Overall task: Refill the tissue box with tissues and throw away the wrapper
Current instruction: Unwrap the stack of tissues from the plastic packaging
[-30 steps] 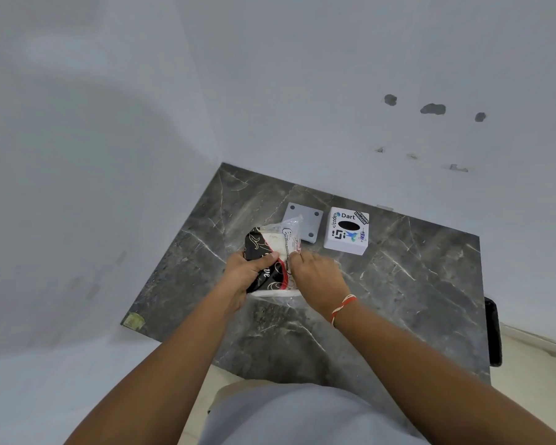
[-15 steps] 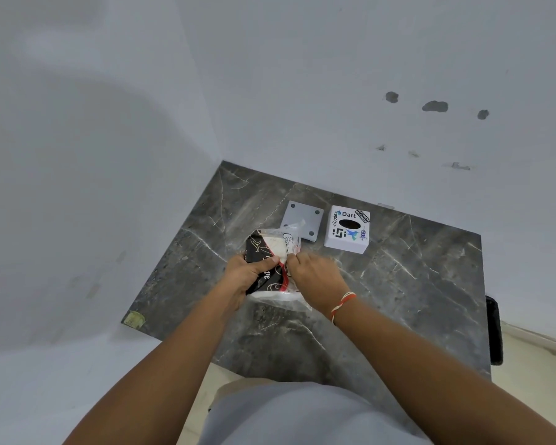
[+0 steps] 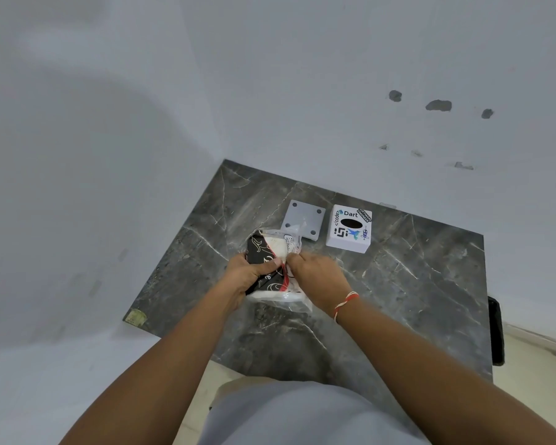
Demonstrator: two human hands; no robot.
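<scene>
Tissue box (image 3: 349,228) right of lid (image 3: 304,219)

Black-and-red swirled wrapper (image 3: 264,268), white stickered tissue box (image 3: 349,229), grey-veined table (image 3: 398,284).

Dark grey marble-patterned table (image 3: 414,284) set into a corner, pale blue-grey walls (image 3: 270,75) on two sides, chipped patches (image 3: 438,105) on the right wall, beige floor (image 3: 533,374) beneath, soft even light

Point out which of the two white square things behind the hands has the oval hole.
The stickered tissue box, on the right. The flat base plate to its left only has four small corner dots.
</scene>
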